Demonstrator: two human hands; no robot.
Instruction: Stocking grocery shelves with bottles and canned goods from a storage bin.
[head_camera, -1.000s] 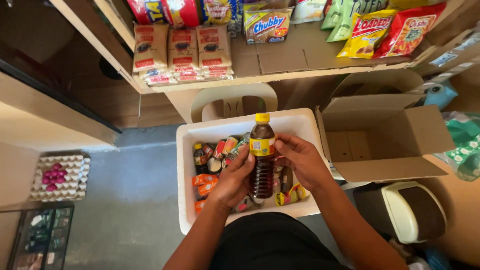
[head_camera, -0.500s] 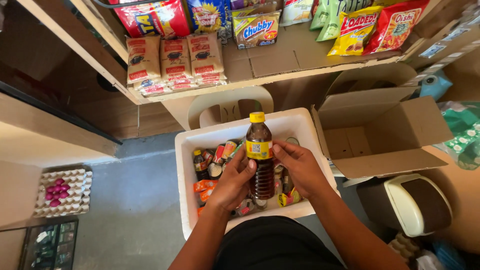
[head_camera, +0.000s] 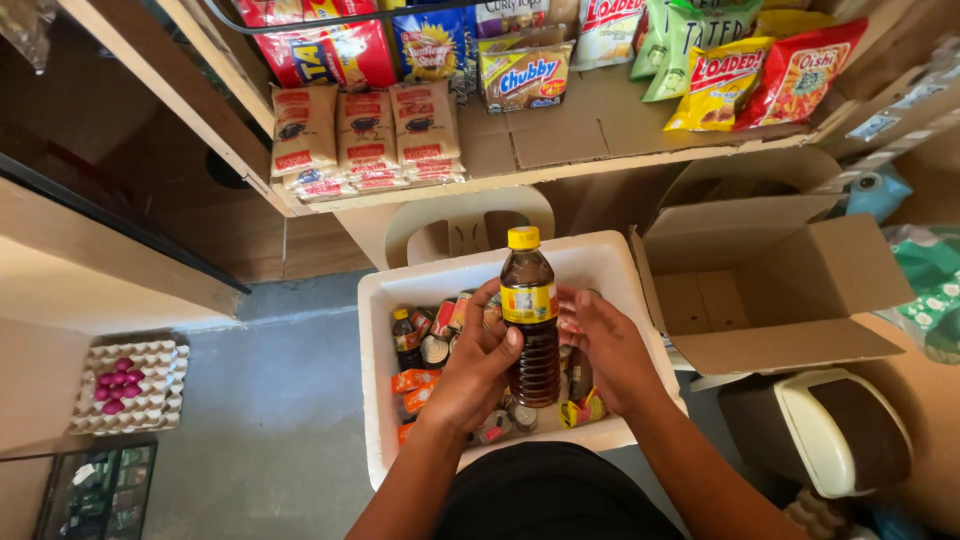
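A tall bottle of dark brown liquid (head_camera: 530, 322) with a yellow cap and yellow label stands upright over a white foam box (head_camera: 610, 262). My left hand (head_camera: 473, 368) grips the bottle's left side, thumb across the front. My right hand (head_camera: 611, 349) is at its right side, fingers spread and touching or nearly touching it. The box holds cans, small bottles and orange packets (head_camera: 415, 382), partly hidden by my hands.
An open cardboard box (head_camera: 770, 285) lies right of the foam box. A wooden shelf (head_camera: 560, 140) above carries snack bags and brown packets. A plastic chair back (head_camera: 468, 222) sits behind the box. An egg tray with pink eggs (head_camera: 125, 385) rests at left; a lidded bin (head_camera: 825, 430) at right.
The bottle stays upright in my hands. My right hand's fingers have loosened and spread from the bottle's side.
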